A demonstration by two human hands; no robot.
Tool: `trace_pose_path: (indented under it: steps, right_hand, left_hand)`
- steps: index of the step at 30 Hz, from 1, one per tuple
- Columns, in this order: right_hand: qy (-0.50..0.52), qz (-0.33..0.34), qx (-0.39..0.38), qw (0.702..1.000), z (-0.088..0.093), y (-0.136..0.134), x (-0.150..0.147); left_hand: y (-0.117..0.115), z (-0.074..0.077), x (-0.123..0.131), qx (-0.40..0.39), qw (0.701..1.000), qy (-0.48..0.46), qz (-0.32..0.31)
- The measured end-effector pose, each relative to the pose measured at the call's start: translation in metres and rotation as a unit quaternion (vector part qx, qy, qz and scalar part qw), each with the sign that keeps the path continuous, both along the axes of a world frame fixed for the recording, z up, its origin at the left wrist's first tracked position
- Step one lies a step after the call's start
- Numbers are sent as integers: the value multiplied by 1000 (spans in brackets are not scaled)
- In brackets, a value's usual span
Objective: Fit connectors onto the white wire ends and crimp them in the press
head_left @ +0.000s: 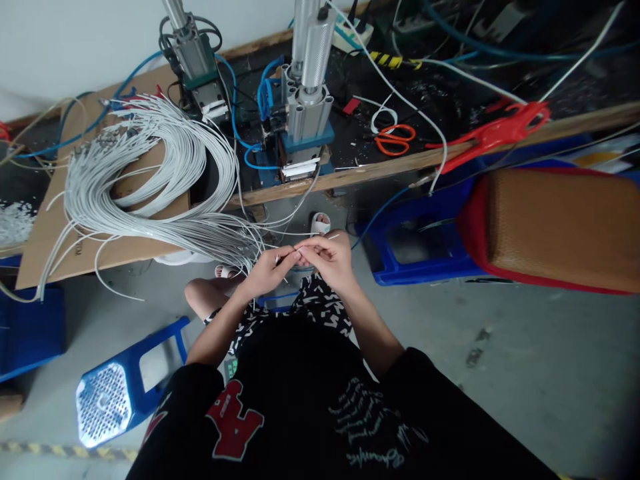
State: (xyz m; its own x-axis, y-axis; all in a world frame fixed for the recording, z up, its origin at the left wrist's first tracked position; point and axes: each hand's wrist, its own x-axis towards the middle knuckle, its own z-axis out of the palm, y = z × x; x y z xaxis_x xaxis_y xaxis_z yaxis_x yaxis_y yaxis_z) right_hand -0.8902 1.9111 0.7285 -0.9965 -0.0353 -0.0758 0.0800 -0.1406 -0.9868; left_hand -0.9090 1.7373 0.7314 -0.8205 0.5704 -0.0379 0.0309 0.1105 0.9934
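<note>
My left hand (270, 272) and my right hand (329, 260) meet over my lap, thumbs and fingertips pinched together. Between them is a thin white cable, mostly covered by the fingers; a short white tip shows past my right hand. To the left, a large coiled bundle of white cables (195, 230) lies on a cardboard sheet (135, 248), its loose ends hanging off the bench edge close to my left hand. What exactly the fingertips press on is too small to make out.
Two pneumatic presses (306, 113) (195, 60) stand on the bench with blue air hoses. Orange-handled scissors (395, 140) and a red tool (500, 133) lie near the wooden edge (370, 172). A blue stool (127, 383) is at left, a brown-cushioned seat (560, 227) at right.
</note>
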Motion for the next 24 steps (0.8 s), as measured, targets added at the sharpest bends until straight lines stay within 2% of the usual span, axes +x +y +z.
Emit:
trace_pose_path:
  steps: [10,16,20,24]
  right_hand:
    - [2,-57,32,998,3,-8,0]
    - [10,-86,45,995,-1,-9,2]
    - [-7,-95,41,995,-4,-11,3]
    - [-52,-119,-19,991,-6,-17,3]
  left_hand:
    - [0,-6,6,11,996,31,88]
    - [1,-8,8,-22,991,63,120]
    - [3,-7,10,-63,981,123,137]
    - [6,-11,12,-110,955,216,170]
